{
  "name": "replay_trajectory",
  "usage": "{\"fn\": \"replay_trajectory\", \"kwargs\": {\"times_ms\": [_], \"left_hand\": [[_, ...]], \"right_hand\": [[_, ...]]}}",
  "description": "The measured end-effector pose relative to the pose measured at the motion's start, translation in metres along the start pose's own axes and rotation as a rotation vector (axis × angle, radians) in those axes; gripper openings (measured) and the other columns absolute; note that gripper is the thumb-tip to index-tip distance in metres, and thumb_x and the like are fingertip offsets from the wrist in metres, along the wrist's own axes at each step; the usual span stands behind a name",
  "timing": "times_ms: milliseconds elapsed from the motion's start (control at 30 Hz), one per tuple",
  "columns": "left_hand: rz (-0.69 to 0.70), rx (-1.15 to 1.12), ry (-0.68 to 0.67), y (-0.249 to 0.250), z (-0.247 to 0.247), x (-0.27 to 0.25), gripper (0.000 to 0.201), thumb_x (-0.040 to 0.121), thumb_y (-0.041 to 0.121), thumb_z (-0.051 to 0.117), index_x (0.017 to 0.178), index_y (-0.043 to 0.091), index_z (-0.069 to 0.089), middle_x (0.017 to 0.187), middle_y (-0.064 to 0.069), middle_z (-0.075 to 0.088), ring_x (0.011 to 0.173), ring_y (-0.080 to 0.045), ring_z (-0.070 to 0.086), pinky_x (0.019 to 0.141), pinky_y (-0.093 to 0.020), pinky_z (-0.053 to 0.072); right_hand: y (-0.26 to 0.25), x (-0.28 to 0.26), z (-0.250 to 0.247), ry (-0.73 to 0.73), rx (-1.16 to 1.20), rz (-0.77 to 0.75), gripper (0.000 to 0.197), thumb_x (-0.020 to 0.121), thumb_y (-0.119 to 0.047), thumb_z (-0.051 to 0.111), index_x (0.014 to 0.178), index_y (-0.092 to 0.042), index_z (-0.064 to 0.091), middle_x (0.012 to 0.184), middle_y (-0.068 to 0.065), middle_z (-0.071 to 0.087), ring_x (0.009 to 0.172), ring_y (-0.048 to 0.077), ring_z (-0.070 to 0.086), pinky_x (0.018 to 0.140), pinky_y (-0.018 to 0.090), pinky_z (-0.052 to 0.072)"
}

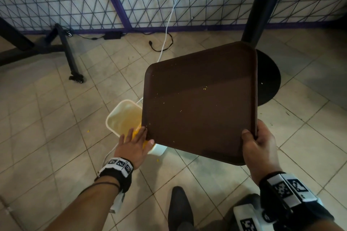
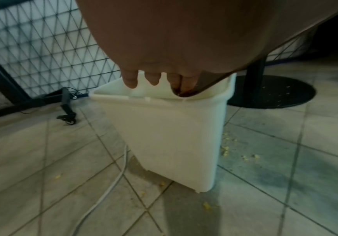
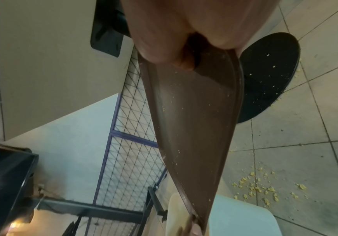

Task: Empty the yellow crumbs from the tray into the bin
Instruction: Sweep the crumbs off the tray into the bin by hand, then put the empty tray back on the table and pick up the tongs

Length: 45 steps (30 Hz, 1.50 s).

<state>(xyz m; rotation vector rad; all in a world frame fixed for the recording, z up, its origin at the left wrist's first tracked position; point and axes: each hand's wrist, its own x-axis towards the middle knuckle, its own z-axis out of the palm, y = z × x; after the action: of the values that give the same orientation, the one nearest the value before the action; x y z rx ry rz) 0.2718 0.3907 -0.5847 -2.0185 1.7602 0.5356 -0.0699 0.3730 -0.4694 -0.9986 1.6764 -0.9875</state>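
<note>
Gripping the smooth brown tray (image 1: 199, 103) (rounded corners), right hand (image 1: 260, 148); left hand (image 1: 135, 141) flat, fingers straight.

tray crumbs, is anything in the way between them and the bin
Nothing visible blocks them. The tray is tilted with its low corner over the open bin. The left hand lies flat at that corner, beside the path; the right hand grips the high edge.

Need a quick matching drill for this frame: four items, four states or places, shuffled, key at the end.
Items:
1. tray
2. bin
3. left hand
4. right hand

States:
A. grips the tray's near corner
B. stands on the tiled floor, cream-white
C. brown, tilted, low corner over the bin
D. fingers straight, by the tray's low corner

Pairs: 1-C, 2-B, 3-D, 4-A
</note>
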Motion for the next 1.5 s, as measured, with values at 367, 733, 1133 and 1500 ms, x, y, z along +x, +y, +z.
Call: {"fn": "replay_trajectory", "kwargs": {"times_ms": [367, 733, 1133, 1500], "left_hand": [[0.125, -0.205, 0.157, 0.044, -0.006, -0.019, 0.065, 0.101, 0.055, 0.008, 0.158, 0.024, 0.002, 0.165, 0.006, -0.005, 0.152, -0.016, -0.002, 0.123, -0.039, 0.003], [-0.113, -0.177, 0.181, -0.009, -0.016, -0.007, 0.068, 0.099, 0.059, 0.012, 0.155, 0.023, 0.024, 0.165, 0.001, 0.015, 0.152, -0.026, 0.01, 0.12, -0.049, 0.017], [-0.408, -0.963, 0.341, 0.014, -0.051, -0.024, 0.045, 0.103, 0.036, 0.04, 0.147, 0.026, 0.043, 0.144, -0.015, 0.051, 0.129, -0.036, 0.049, 0.105, -0.044, 0.038], [-0.281, -0.877, 0.593, 0.029, -0.045, -0.011, 0.022, 0.102, 0.029, 0.045, 0.116, 0.022, 0.06, 0.103, 0.003, 0.061, 0.091, -0.019, 0.056, 0.08, -0.033, 0.04]], "right_hand": [[-0.005, -0.004, 0.004, -0.039, -0.01, -0.016, 0.028, 0.099, -0.011, 0.047, 0.113, -0.033, 0.056, 0.105, -0.004, 0.067, 0.101, 0.023, 0.065, 0.089, 0.055, 0.056], [-0.003, 0.0, -0.001, -0.017, -0.004, -0.023, 0.036, 0.098, -0.009, 0.047, 0.098, -0.044, 0.056, 0.103, -0.003, 0.069, 0.098, 0.027, 0.067, 0.087, 0.055, 0.057], [0.0, 0.016, -0.035, -0.05, 0.119, 0.245, 0.028, 0.096, -0.006, 0.045, 0.115, -0.023, 0.058, 0.106, 0.006, 0.067, 0.097, 0.033, 0.065, 0.084, 0.049, 0.053], [0.056, 0.074, -0.024, 0.164, -0.257, 0.156, 0.032, 0.101, -0.037, 0.044, 0.108, -0.012, 0.062, 0.098, 0.017, 0.063, 0.092, 0.037, 0.059, 0.085, 0.049, 0.048]]}}
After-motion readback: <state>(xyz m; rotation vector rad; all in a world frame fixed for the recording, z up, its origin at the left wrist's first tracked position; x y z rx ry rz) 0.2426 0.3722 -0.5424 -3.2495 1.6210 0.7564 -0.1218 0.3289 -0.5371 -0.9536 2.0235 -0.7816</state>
